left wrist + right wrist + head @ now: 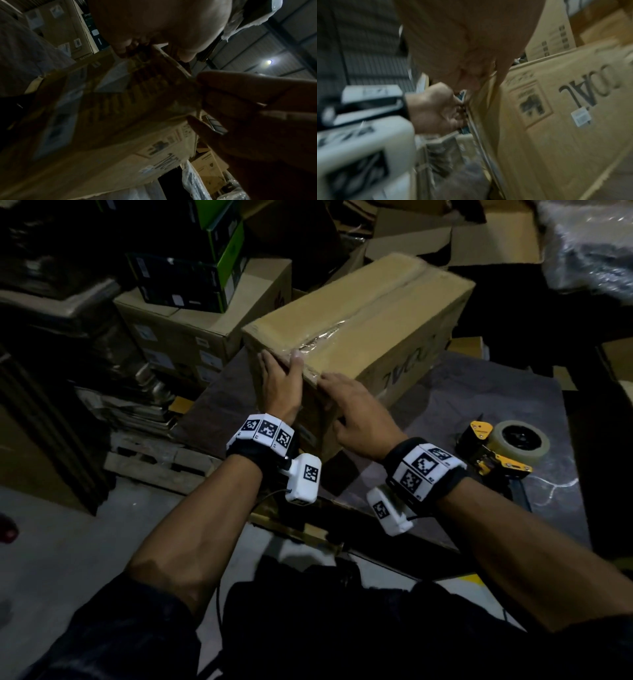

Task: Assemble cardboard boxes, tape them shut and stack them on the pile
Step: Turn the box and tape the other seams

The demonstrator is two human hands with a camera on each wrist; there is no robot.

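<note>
Long brown cardboard box (359,313) lying on dark desk (479,405), long axis running away rightward. Clear tape (322,337) along top seam. Left hand (282,385) and right hand (356,412) flat on near end, fingers straight.

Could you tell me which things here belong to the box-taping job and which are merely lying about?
In the job:
- cardboard box, top seam taped
- left hand and right hand, pressing its near end
- tape dispenser on the table

Lying about:
- green-and-black boxes
- labelled cartons beneath them
- plastic wrap
- loose flattened cardboard
</note>
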